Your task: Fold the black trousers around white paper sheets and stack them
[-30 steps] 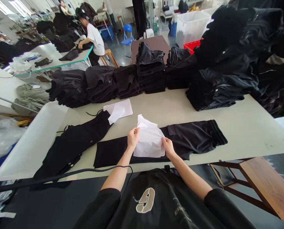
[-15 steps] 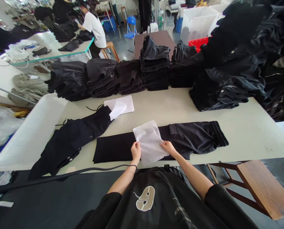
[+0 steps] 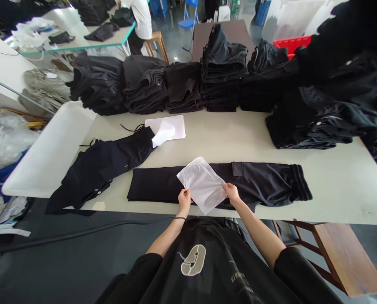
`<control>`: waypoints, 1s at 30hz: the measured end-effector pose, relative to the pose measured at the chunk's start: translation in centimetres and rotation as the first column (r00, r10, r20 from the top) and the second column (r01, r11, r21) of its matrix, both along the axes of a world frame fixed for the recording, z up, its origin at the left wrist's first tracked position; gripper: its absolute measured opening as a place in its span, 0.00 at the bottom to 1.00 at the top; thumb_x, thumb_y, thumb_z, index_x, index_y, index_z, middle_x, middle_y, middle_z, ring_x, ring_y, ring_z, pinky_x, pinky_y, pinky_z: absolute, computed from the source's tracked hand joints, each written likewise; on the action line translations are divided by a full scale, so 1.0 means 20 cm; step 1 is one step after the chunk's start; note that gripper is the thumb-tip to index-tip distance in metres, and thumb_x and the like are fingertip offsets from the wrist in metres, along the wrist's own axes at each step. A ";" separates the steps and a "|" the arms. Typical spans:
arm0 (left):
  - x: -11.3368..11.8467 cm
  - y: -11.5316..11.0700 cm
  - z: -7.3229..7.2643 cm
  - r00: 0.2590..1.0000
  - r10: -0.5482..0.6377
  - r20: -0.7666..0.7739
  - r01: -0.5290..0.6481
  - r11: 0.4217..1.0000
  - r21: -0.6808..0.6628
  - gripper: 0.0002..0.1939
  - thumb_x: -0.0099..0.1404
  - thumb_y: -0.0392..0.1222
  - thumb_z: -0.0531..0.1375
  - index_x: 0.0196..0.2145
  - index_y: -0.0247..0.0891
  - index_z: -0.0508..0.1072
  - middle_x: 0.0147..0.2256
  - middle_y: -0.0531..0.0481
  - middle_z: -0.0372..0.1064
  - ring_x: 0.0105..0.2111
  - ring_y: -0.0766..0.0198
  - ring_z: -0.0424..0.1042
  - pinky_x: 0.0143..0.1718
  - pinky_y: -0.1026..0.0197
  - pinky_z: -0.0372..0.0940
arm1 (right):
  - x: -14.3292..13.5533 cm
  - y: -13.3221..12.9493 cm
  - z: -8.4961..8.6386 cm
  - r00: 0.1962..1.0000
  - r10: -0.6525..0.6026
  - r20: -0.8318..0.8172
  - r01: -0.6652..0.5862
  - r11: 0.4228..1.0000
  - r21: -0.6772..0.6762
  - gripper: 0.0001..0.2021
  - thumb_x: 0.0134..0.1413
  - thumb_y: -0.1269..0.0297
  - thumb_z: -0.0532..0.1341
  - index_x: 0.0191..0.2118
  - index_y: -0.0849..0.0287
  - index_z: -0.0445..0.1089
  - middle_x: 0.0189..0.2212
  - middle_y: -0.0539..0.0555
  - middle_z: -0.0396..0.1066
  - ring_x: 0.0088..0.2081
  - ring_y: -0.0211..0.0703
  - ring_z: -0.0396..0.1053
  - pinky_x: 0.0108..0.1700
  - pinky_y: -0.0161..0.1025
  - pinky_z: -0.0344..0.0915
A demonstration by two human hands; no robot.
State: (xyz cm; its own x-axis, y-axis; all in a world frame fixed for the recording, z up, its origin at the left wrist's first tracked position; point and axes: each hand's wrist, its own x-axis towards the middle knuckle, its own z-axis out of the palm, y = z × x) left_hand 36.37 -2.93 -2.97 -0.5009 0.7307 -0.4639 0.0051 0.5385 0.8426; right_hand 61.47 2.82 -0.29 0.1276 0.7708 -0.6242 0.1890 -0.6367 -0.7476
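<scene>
A translucent white sheet (image 3: 203, 185), thin like tissue paper or a plastic bag, is held tilted above a pair of black trousers (image 3: 264, 181). My left hand (image 3: 185, 200) pinches its lower left edge. On the opposite side, my right hand (image 3: 231, 192) grips the right corner between thumb and fingers. The trousers lie lengthwise on the table, folded leg on leg, with the elastic waistband at the right and a flap pocket showing. To the left rests a second dark garment (image 3: 109, 162) with cords and snap buttons, partly hanging over the table's front edge.
White paper sheets (image 3: 172, 127) lie behind the second garment. Folded black garments (image 3: 145, 86) stand in several stacks along the table's far edge, with a larger pile (image 3: 321, 114) at right. A white tub (image 3: 49, 147) is at left, a wooden stool (image 3: 349, 253) at front right. Another person (image 3: 140, 19) stands behind.
The white sheet has turned so one corner points down toward me, and my right hand now holds its right corner. The camera view has tipped downward. The trousers lie as before.
</scene>
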 end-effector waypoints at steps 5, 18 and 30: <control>0.03 -0.04 0.01 0.984 -0.043 0.174 0.050 0.998 -0.038 0.16 0.55 0.53 0.65 0.24 0.41 0.66 0.17 0.58 0.62 0.14 0.69 0.62 0.19 0.65 0.62 | 0.08 0.12 0.00 0.992 0.023 0.122 -0.034 0.996 0.084 0.15 0.47 0.49 0.62 0.27 0.56 0.71 0.18 0.47 0.64 0.21 0.39 0.62 0.21 0.35 0.60; -0.03 -0.01 0.01 0.967 -0.047 0.250 0.084 0.987 -0.138 0.20 0.51 0.56 0.68 0.20 0.38 0.70 0.18 0.52 0.68 0.14 0.68 0.65 0.16 0.65 0.60 | 0.19 0.31 -0.03 0.949 0.182 0.259 -0.233 0.955 0.182 0.25 0.50 0.40 0.63 0.17 0.56 0.64 0.14 0.48 0.57 0.20 0.39 0.58 0.23 0.38 0.52; -0.03 -0.02 0.02 0.953 0.028 0.300 0.013 0.991 -0.133 0.19 0.50 0.55 0.67 0.19 0.39 0.67 0.16 0.56 0.64 0.14 0.69 0.63 0.20 0.63 0.63 | 0.17 0.20 0.00 0.988 0.107 -0.111 -0.104 0.994 0.030 0.19 0.43 0.50 0.72 0.35 0.62 0.77 0.22 0.50 0.72 0.26 0.40 0.69 0.26 0.36 0.69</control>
State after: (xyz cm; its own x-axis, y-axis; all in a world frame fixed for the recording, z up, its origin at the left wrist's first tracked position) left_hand 35.81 -3.29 -2.61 -0.3284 0.6498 -0.6855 -0.2420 0.6436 0.7261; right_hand 64.95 6.83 -0.23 -0.0248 0.7915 -0.6107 0.1679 -0.5989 -0.7830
